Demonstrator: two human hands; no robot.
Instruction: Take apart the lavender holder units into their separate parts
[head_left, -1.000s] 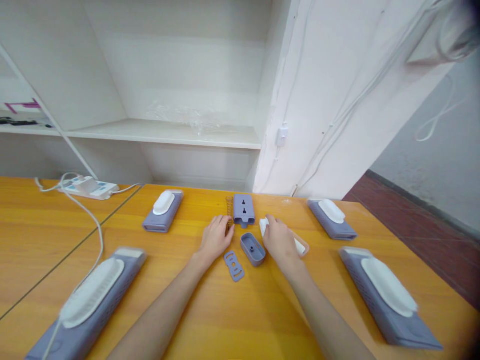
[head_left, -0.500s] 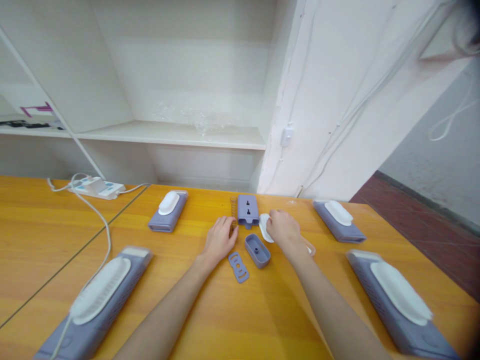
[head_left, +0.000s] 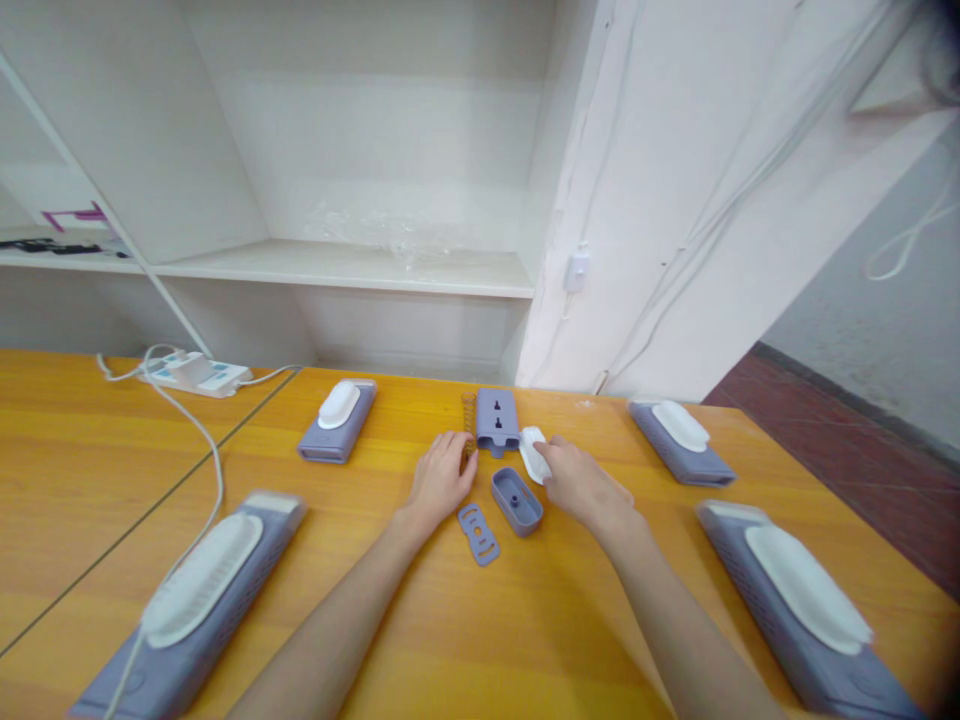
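My left hand (head_left: 441,478) rests palm down at the frame's centre, fingertips on a small coiled spring (head_left: 468,418) standing upright just left of the lilac housing (head_left: 498,420), which lies flat with two dark holes; my right hand (head_left: 581,482) touches a white oval cap (head_left: 532,452) lying just right of that housing; below them lie a lilac oval cup (head_left: 517,499), open side up, and a flat slotted plate (head_left: 479,532).

A small assembly workshop

A long orange wooden workbench (head_left: 225,560) carries several identical lavender plastic units with white oval tops (head_left: 337,420), loose lavender parts beside them. A white power strip (head_left: 196,374) trails its cable across the bench, under bare white shelving (head_left: 345,265)
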